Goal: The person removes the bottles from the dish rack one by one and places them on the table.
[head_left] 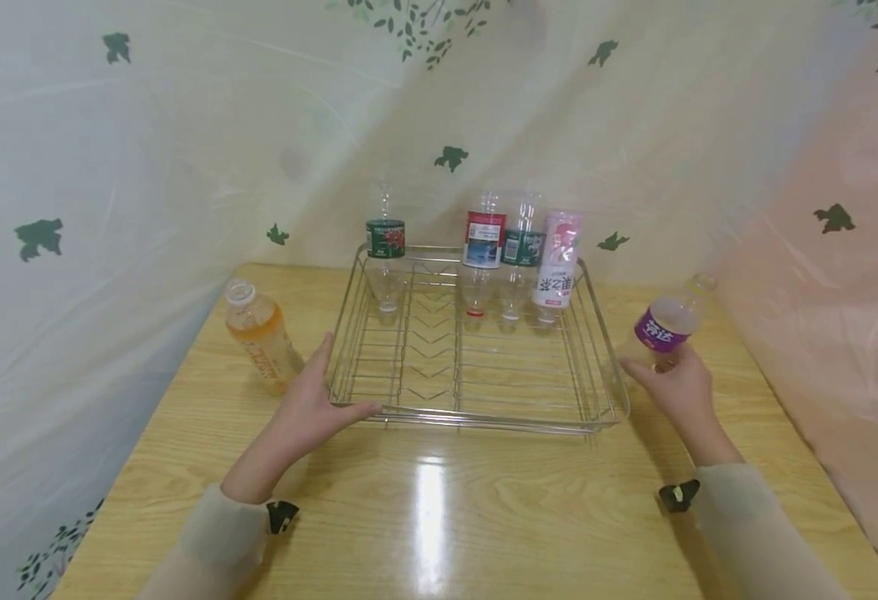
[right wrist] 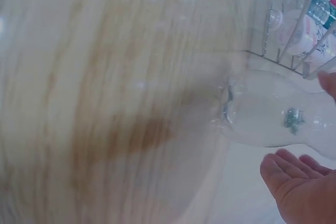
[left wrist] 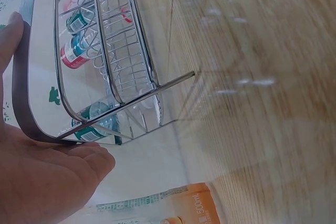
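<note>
Pale sleeves (head_left: 213, 542) lay nearest, at the bottom of the head view, and the hands stood well apart over a wood-grained surface (head_left: 559, 517). The left hand (head_left: 307, 417) was spread at the near left corner of a wire rack (left wrist: 21, 77), touching its rim. The right hand (head_left: 682, 387) stood about a purple-labelled bottle (head_left: 659, 331) just beyond the rack's right side; a gap showed between fingers and plastic, so it did not look clamped. Along the rack's back, two green-labelled bottles (head_left: 386, 240), a red-labelled bottle (head_left: 485, 240) and a pink-and-white container (head_left: 559, 258) stood upside down, while an orange bottle (head_left: 262, 342) stood upright to the left. Taking hold of the purple-labelled bottle seemed the step in hand, the left hand perhaps steadying the rack; the next move probably called for a light, firm grip and a lift.
</note>
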Available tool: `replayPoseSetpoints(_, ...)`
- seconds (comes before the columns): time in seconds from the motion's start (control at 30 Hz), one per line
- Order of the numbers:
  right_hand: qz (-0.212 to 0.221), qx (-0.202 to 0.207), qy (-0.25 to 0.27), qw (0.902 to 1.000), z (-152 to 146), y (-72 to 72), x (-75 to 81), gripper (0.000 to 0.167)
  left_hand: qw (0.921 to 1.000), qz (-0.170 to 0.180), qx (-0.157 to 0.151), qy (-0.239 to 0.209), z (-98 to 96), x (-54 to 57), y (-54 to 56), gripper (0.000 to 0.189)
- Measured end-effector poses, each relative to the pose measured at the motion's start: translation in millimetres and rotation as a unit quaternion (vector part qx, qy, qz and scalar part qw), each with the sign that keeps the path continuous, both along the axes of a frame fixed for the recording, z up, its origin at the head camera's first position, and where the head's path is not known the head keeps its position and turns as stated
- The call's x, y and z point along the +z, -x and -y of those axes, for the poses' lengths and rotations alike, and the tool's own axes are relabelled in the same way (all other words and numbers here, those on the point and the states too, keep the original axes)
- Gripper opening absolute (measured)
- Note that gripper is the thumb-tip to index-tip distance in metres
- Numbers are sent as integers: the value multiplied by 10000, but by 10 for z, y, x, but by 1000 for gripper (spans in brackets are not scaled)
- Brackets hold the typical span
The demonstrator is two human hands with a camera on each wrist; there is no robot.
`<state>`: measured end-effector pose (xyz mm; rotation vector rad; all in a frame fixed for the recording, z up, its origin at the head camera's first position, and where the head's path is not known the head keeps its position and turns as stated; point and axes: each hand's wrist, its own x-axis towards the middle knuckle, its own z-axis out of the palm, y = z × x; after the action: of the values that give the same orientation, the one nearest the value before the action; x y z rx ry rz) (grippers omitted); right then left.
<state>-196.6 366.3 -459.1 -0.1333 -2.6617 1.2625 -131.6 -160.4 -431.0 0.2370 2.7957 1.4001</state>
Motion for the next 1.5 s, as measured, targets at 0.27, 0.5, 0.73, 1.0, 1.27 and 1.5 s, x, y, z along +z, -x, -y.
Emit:
replayPoseSetpoints(0.27, -442, -204, 789, 9957, 78, -26, 190, 87, 10000, 78, 53, -29, 15, 10, -26, 135)
replayPoseSetpoints(0.5, -713, -594, 933, 9913, 111, -65, 403, 88, 10000, -17, 20, 50, -5, 11, -17, 135)
replayPoseSetpoints(0.73, -492, -710, 914, 9921, 125, -99, 594, 100, 10000, -68, -9, 10, -11, 10, -10, 135)
replayPoseSetpoints(1.0, -526, -805, 858, 9917, 98, -137, 732, 100, 10000, -51, 11, 45, -1, 10, -18, 133)
replayPoseSetpoints(1.27, -652, -829, 903, 9903, 81, -163, 843, 97, 10000, 11, 18, 55, 1, 8, -22, 135)
replayPoseSetpoints(1.5, -673, -776, 814, 9914, 87, -208, 944, 96, 10000, -46, 19, 57, -4, 8, -20, 133)
